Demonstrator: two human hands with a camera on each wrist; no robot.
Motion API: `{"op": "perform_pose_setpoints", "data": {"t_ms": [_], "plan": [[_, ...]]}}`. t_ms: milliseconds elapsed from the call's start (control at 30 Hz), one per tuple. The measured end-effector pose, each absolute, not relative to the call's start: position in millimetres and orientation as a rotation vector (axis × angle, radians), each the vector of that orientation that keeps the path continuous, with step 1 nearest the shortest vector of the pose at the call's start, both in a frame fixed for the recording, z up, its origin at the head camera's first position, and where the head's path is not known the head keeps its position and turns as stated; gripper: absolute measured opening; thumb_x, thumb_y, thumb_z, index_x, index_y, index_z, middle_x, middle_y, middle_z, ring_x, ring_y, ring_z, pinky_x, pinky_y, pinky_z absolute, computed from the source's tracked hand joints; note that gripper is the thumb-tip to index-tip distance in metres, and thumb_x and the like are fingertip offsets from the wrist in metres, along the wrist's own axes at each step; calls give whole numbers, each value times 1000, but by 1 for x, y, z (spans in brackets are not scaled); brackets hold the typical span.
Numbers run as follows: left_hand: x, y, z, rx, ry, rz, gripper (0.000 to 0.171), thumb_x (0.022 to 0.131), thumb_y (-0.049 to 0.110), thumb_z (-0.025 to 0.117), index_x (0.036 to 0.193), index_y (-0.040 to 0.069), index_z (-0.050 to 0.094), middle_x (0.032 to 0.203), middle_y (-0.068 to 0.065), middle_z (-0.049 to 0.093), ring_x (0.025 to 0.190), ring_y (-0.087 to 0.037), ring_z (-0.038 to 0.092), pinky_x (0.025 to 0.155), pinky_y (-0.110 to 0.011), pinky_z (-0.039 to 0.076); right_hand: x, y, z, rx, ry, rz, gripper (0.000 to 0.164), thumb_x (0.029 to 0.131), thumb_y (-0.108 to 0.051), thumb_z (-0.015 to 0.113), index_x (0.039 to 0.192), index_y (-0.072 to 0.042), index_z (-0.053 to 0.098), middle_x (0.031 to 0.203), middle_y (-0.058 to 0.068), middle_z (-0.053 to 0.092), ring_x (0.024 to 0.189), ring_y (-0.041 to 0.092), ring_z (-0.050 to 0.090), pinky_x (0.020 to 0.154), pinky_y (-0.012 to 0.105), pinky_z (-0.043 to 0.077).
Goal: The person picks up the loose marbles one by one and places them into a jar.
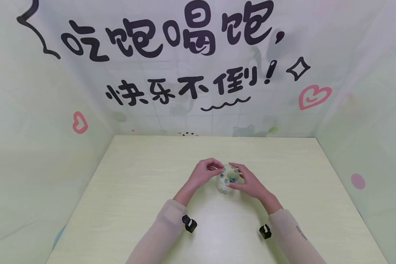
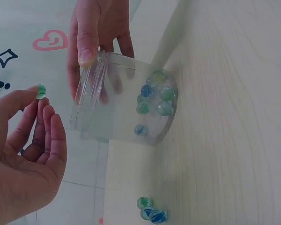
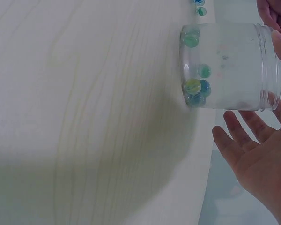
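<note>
A clear jar (image 3: 229,65) with a threaded mouth stands upright on the table, its top uncovered. Several green, blue and yellow glass marbles (image 2: 165,108) lie on its bottom. My right hand (image 1: 250,183) holds the jar near the rim, thumb on one side and fingers round the other. Just beside the mouth, my left hand (image 1: 202,174) pinches a green marble (image 2: 41,92) between thumb and forefinger, its other fingers loosely curled. Outside the jar, a small group of loose marbles (image 2: 151,209) lies on the table, seen in the left wrist view.
The pale wood-grain table (image 1: 145,165) ends at a back wall (image 1: 211,121) printed with large black characters and a pink heart (image 1: 314,96). Light side walls rise along its left and right edges. Black wrist straps (image 1: 189,224) are on both sleeves.
</note>
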State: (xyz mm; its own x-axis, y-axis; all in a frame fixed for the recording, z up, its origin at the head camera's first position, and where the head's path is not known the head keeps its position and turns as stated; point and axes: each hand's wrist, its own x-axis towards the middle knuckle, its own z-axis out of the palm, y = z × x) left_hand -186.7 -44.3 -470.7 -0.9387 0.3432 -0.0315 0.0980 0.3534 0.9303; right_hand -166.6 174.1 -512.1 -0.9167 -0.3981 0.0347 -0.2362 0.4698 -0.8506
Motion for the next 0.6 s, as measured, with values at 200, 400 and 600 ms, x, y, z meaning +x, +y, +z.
{"op": "perform_pose_setpoints", "data": {"t_ms": [200,400,600], "plan": [[-186,-41,-470,406,2399,1606,17,93,14,70,108,7,71,110,-11,73,99,-22,69,88,-30,57,-167,174,-512,-550,2541,-1438,73,90,-18,74,151,-10,37,155,19,38,144,41,35,115,63,34],[-185,-42,-469,396,2413,1594,17,93,16,70,109,8,71,110,-10,73,99,-22,69,87,-31,58,-167,174,-513,-552,2541,-1438,73,89,-19,75,151,-10,37,156,19,38,144,41,35,115,63,34],[-185,-49,-470,362,2431,1608,17,92,15,71,108,9,71,110,-10,73,98,-22,69,88,-34,58,-167,174,-513,-553,2543,-1444,74,89,-21,76,151,-11,37,155,19,39,144,41,36,115,62,34]]}}
